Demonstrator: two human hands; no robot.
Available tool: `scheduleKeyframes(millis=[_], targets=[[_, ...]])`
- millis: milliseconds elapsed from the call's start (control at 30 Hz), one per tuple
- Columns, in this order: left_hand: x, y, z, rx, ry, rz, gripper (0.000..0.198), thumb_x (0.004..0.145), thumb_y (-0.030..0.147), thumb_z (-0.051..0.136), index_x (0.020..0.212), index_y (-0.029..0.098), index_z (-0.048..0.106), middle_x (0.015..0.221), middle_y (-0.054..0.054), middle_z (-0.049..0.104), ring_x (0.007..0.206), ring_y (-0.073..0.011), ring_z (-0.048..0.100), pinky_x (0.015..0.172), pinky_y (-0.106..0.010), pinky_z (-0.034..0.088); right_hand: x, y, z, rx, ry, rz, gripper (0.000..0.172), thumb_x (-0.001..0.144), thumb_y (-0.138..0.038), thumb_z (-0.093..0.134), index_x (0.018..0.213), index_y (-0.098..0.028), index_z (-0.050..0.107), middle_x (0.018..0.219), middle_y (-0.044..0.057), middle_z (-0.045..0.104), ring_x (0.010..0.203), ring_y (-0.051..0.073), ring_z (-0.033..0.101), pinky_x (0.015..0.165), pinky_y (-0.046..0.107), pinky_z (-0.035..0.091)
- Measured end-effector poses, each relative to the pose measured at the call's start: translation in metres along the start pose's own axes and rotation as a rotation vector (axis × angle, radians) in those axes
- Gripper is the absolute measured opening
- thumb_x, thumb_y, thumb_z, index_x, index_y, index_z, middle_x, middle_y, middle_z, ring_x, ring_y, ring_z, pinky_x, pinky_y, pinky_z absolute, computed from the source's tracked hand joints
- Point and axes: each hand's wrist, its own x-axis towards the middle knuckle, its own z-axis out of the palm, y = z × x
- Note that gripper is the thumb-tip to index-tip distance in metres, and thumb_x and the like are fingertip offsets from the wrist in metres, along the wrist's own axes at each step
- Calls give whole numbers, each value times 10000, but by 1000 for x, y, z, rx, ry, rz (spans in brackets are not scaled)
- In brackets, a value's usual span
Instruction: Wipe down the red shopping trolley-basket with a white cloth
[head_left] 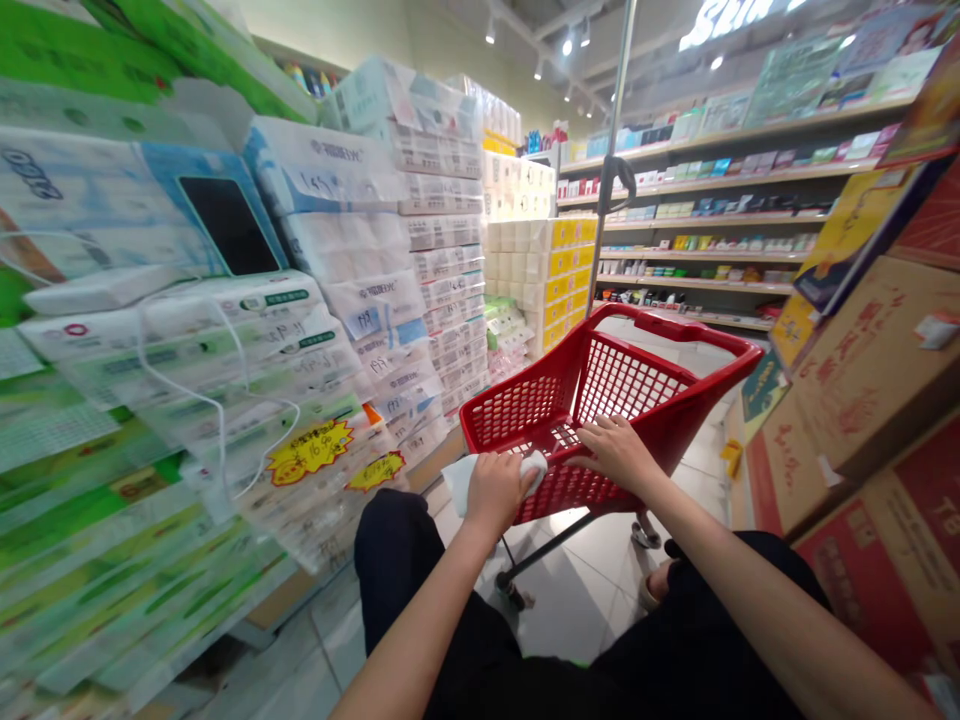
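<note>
A red plastic shopping cart (637,375) with lattice walls stands in front of me, and no goods show inside it. My left hand (496,492) is closed around a white cloth (461,482), pressed to the cart's near left rim. One end of the cloth hangs out on the left and another part bunches up by the fingers. On the near rim, to the right of the cloth, my right hand (619,455) grips the cart, fingers over the edge and thumb on the near side.
Stacked tissue packs (360,250) line the left side; a phone (229,225) leans there with a white cable (221,420). Cardboard boxes (877,370) are piled at right. Behind the cart are a metal pole (615,130) and stocked shelves (705,215).
</note>
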Motion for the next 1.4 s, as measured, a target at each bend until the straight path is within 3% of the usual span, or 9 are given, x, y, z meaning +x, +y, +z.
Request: scheduleKeyframes(millis=[167, 367, 600, 800, 933, 1067, 1233, 1400], targets=[[18, 17, 10, 61, -3, -50, 412, 952, 517, 397, 870, 166, 595, 816, -89, 620, 748, -219, 553, 704, -350, 357, 5, -4, 3, -19, -13, 5, 338, 891, -529, 526, 891, -198, 595, 913, 67, 662, 889, 235, 538, 839, 369, 322], [39, 32, 18, 66, 39, 2, 357, 968, 472, 378, 972, 177, 580, 898, -86, 600, 818, -224, 541, 702, -352, 354, 18, -21, 6, -29, -21, 23, 181, 851, -355, 613, 934, -196, 589, 942, 82, 659, 923, 247, 533, 826, 376, 335], [35, 6, 10, 47, 15, 72, 318, 973, 456, 387, 946, 201, 574, 891, -55, 593, 826, -196, 536, 702, -320, 350, 26, -28, -2, 23, -66, -85, 219, 852, -378, 615, 973, -203, 567, 943, 68, 649, 878, 220, 551, 712, 324, 361], [32, -14, 4, 15, -9, 74, 291, 973, 442, 404, 945, 218, 587, 863, -36, 605, 798, -175, 561, 657, -294, 351, 18, 11, -20, -3, -120, -47, 336, 845, -490, 609, 1076, -249, 570, 918, 37, 686, 834, 197, 607, 654, 290, 347], [33, -24, 0, 5, -29, 86, 321, 980, 457, 377, 930, 225, 592, 842, -27, 614, 767, -161, 569, 637, -283, 344, 9, 47, -32, -119, -186, 27, 409, 805, -630, 579, 861, -226, 611, 859, 62, 694, 832, 227, 621, 684, 315, 351], [33, -27, -1, -3, -21, 82, 342, 985, 459, 358, 916, 219, 592, 836, -33, 617, 767, -169, 570, 643, -294, 340, 4, 56, -35, -173, -247, 131, 476, 835, -666, 504, 768, -207, 609, 782, 89, 688, 721, 223, 626, 624, 311, 323], [39, -14, 4, 15, -1, 56, 344, 984, 447, 368, 905, 196, 591, 840, -49, 615, 782, -182, 567, 674, -310, 346, 6, 44, -35, -171, -198, 81, 366, 857, -565, 559, 795, -207, 599, 792, 73, 692, 750, 222, 631, 655, 315, 318], [56, 22, 15, 10, 25, 66, 324, 977, 450, 382, 997, 198, 584, 897, -60, 615, 822, -199, 557, 689, -326, 352, 10, 28, -32, -171, -130, 69, 259, 840, -455, 628, 851, -202, 577, 848, 73, 685, 820, 233, 615, 700, 333, 330]])
